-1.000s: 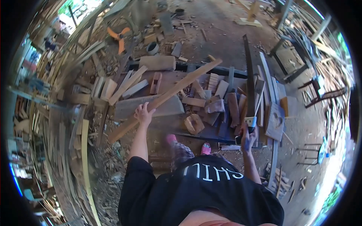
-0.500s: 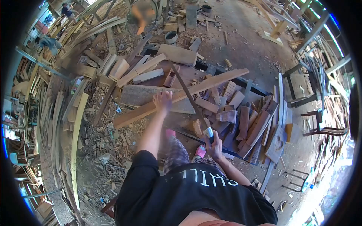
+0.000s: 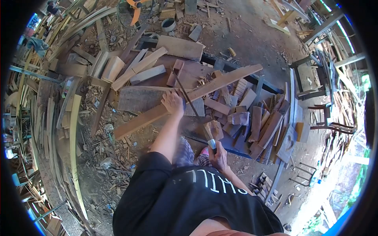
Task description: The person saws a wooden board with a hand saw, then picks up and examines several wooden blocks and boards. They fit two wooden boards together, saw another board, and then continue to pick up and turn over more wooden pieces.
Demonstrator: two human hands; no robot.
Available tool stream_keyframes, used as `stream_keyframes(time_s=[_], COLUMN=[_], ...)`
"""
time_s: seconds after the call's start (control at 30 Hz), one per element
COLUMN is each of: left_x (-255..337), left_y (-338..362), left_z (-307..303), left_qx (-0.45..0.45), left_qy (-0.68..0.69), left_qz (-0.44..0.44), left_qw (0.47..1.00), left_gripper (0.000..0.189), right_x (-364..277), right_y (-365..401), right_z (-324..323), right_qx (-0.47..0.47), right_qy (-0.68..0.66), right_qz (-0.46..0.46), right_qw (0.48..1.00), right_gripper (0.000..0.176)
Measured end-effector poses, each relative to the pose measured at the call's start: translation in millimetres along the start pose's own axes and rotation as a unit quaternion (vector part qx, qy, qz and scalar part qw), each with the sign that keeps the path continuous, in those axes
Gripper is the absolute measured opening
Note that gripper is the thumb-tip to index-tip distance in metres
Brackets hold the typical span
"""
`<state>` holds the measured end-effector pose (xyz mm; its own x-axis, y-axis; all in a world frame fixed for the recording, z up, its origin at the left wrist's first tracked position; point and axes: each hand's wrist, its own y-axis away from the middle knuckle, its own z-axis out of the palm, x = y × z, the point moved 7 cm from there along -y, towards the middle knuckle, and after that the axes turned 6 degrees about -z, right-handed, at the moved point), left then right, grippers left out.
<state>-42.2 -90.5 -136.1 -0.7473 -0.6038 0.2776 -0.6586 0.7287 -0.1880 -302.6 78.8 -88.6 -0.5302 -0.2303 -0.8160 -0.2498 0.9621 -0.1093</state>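
Note:
My right hand is closed around the pale handle of a handsaw. Its long, narrow blade points away from me and crosses over a long squared wooden beam. Beside the blade, my left hand rests on top of the beam, fingers bent over it. The beam lies diagonally across a wide grey board and a heap of offcuts. A small wood block sits close to the saw's handle end.
Several offcuts fill the low bench on the right. Thick planks lie at its far side. An orange-bladed fan and a bucket stand beyond. Long strips are piled left; a wooden chair stands right.
The saw and my right hand have drawn back toward me and slightly left. My left hand has settled nearer the blade on the beam. The whole view has shifted a little.

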Motion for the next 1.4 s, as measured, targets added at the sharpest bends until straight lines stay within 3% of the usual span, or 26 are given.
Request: stream_keyframes(time_s=[0.23, 0.37, 0.47, 0.53, 0.63, 0.73, 0.93, 1.03, 1.1, 1.2, 1.23, 1.33, 1.4], left_x=[-3.8, -14.7, -10.7, -8.5, -12.1, -5.9, -4.2, -1.3, -1.0, -3.2, -4.6, -3.1, -3.0], left_y=[1.9, -4.3, -3.0, -4.3, -5.1, -3.2, -5.6, -0.5, -0.6, -2.2, -1.9, -0.6, -1.6], left_z=[16.1, 39.1, 30.8, 25.7, 33.7, 19.9, 22.6, 10.8, 8.3, 12.1, 14.8, 17.6, 15.6], left_qx=[0.043, -0.066, -0.032, -0.037, -0.018, 0.013, 0.021, 0.002, -0.003, 0.038, 0.034, 0.029, 0.030], left_qy=[-0.036, -0.041, -0.042, -0.042, -0.052, -0.052, -0.049, -0.050, -0.044, -0.030, -0.036, -0.046, -0.057], left_qz=[0.001, -0.047, -0.045, -0.037, -0.017, -0.011, -0.026, -0.021, -0.021, -0.002, -0.008, -0.016, -0.026], left_qw=[0.998, 0.996, 0.998, 0.998, 0.998, 0.998, 0.998, 0.999, 0.999, 0.999, 0.999, 0.998, 0.998], left_gripper=[0.025, 0.033, 0.031, 0.030, 0.028, 0.026, 0.022, 0.022, 0.022, 0.023, 0.023, 0.022, 0.022], right_x=[9.1, 19.6, 21.5, 26.1, 0.1, -0.8, 25.2, 4.7, -6.8, -6.6, -0.4, 14.7, 12.9], right_y=[-19.2, 21.8, 44.9, 37.4, -30.9, -49.6, 30.2, -0.9, -47.3, -58.5, -45.9, 27.5, 34.6], right_z=[18.9, 3.1, -6.2, 1.0, 22.7, 39.7, 1.5, 14.8, 36.0, 40.9, 34.3, 1.9, -5.4], right_qx=[-0.037, -0.042, -0.058, -0.082, -0.018, 0.015, -0.090, -0.052, 0.016, 0.014, -0.017, -0.070, -0.102], right_qy=[0.064, 0.085, 0.112, 0.080, 0.078, 0.079, 0.086, 0.059, 0.091, 0.082, 0.074, 0.079, 0.101], right_qz=[-0.009, 0.003, 0.006, 0.075, -0.003, -0.036, 0.048, 0.046, -0.035, -0.039, 0.015, 0.057, 0.079], right_qw=[0.997, 0.995, 0.992, 0.991, 0.997, 0.996, 0.991, 0.996, 0.995, 0.996, 0.997, 0.993, 0.987], right_gripper=[0.028, 0.028, 0.028, 0.030, 0.030, 0.030, 0.033, 0.031, 0.032, 0.033, 0.032, 0.031, 0.031])
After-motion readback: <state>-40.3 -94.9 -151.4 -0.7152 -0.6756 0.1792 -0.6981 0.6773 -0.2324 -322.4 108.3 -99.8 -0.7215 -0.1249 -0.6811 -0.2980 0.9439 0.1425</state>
